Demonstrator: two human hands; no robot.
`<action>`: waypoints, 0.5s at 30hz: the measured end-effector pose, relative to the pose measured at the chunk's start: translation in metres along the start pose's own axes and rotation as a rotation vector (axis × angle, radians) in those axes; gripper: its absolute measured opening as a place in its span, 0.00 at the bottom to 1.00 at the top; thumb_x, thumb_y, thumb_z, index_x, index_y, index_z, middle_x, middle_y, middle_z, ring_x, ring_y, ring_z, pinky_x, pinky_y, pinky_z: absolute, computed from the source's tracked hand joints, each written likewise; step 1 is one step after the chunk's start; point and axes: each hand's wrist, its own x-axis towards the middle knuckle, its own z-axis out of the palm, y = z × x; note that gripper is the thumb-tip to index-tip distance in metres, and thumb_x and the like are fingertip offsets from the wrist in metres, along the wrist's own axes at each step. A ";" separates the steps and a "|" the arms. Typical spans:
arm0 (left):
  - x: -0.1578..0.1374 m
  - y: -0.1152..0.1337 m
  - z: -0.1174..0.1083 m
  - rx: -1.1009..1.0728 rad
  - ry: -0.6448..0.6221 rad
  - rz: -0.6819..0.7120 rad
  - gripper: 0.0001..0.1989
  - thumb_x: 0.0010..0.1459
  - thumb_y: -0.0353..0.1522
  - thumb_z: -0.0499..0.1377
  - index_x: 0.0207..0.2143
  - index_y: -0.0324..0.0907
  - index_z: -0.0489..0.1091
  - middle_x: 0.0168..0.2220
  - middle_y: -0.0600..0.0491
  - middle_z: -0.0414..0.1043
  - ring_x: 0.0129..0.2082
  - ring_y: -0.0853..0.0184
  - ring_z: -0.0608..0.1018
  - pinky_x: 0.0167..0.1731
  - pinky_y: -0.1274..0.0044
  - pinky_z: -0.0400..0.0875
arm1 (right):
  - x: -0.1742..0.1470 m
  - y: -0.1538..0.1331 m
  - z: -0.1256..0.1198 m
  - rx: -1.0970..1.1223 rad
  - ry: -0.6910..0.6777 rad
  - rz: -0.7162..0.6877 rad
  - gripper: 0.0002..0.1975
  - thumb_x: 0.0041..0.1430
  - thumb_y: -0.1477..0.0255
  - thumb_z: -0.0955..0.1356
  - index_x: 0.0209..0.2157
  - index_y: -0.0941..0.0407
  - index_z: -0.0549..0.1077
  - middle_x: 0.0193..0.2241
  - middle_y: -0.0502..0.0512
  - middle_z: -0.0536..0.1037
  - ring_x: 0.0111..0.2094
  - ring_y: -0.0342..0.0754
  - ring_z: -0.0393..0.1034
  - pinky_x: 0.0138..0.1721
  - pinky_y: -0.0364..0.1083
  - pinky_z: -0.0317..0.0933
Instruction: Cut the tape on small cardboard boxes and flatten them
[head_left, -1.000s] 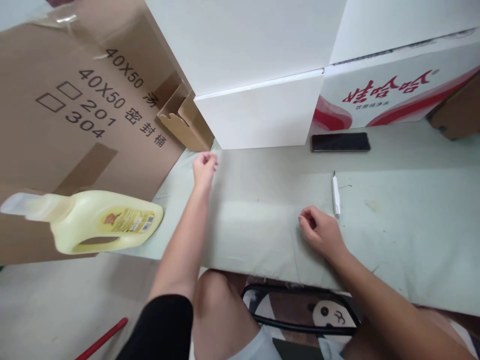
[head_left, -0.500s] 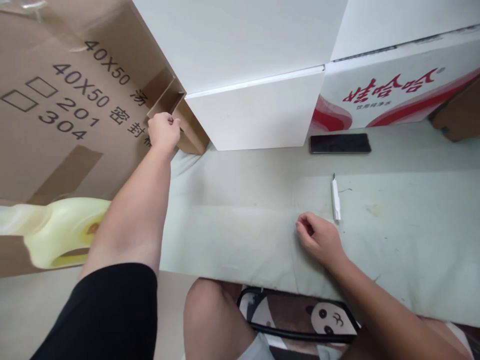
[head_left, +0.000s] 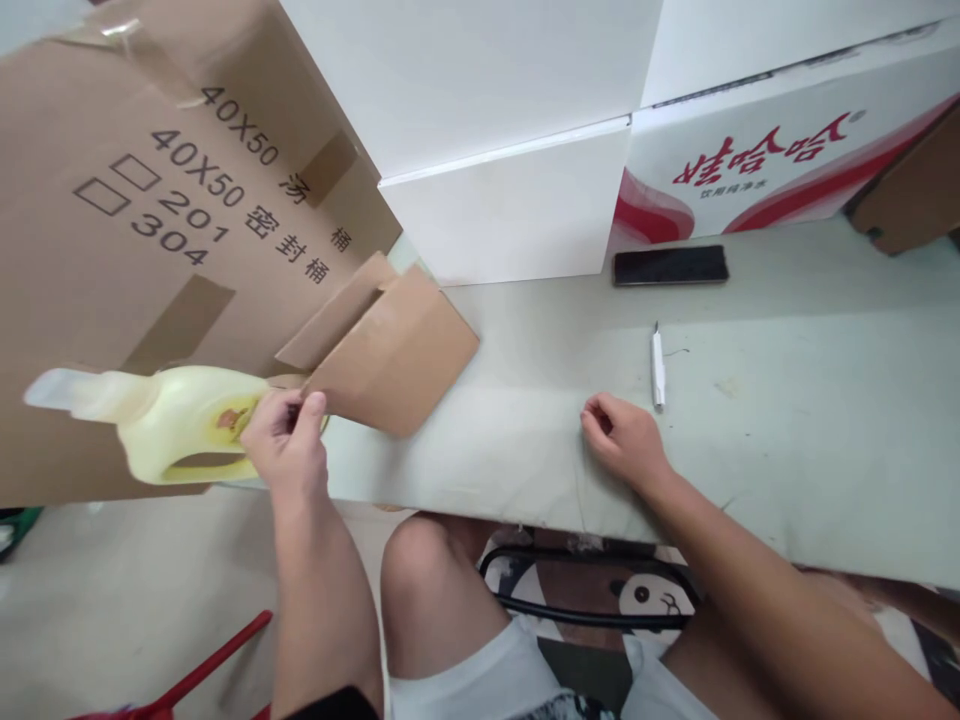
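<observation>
My left hand (head_left: 289,435) pinches the near edge of a small brown cardboard box (head_left: 405,350), with the thumb on its outer side. The box is tilted over the left part of the table, and its top flap stands up. Just behind that hand is a pale yellow bottle (head_left: 187,410) with a whitish cap, partly covered by the hand. My right hand (head_left: 622,435) rests on the table in a loose curl, with nothing seen in its fingers. Beyond it, to the right, lies a white pen-like tool (head_left: 658,370) with a thin metal tip.
A large printed carton (head_left: 247,200) stands at the left. White boxes (head_left: 510,215) and a red-and-white carton (head_left: 735,180) line the back. A black phone (head_left: 670,266) lies before them on the pale green cloth (head_left: 810,420). A brown box (head_left: 904,200) sits at far right.
My left hand has pulled the small cardboard box from the back left corner towards me, beside the yellow bottle. My right hand has stayed on the table. The view has shifted slightly.
</observation>
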 end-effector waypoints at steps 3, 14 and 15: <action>0.000 0.025 0.017 -0.135 -0.174 0.113 0.10 0.52 0.36 0.71 0.24 0.45 0.74 0.22 0.57 0.67 0.23 0.68 0.66 0.23 0.74 0.57 | 0.001 -0.001 -0.003 0.053 0.017 0.005 0.09 0.58 0.65 0.63 0.28 0.53 0.68 0.21 0.51 0.72 0.23 0.46 0.64 0.29 0.46 0.56; 0.013 0.091 0.095 -0.514 -0.566 0.067 0.11 0.57 0.44 0.67 0.40 0.51 0.80 0.34 0.52 0.74 0.21 0.72 0.65 0.21 0.74 0.64 | 0.014 0.005 -0.057 0.356 0.544 -0.121 0.07 0.63 0.64 0.65 0.39 0.51 0.70 0.34 0.54 0.74 0.33 0.48 0.70 0.34 0.48 0.66; 0.010 0.086 0.101 -0.562 -0.462 0.028 0.12 0.57 0.45 0.67 0.42 0.53 0.79 0.36 0.53 0.74 0.21 0.73 0.64 0.22 0.75 0.64 | 0.017 0.004 -0.063 0.366 0.549 -0.155 0.07 0.64 0.64 0.65 0.39 0.51 0.71 0.36 0.55 0.75 0.35 0.49 0.71 0.36 0.49 0.67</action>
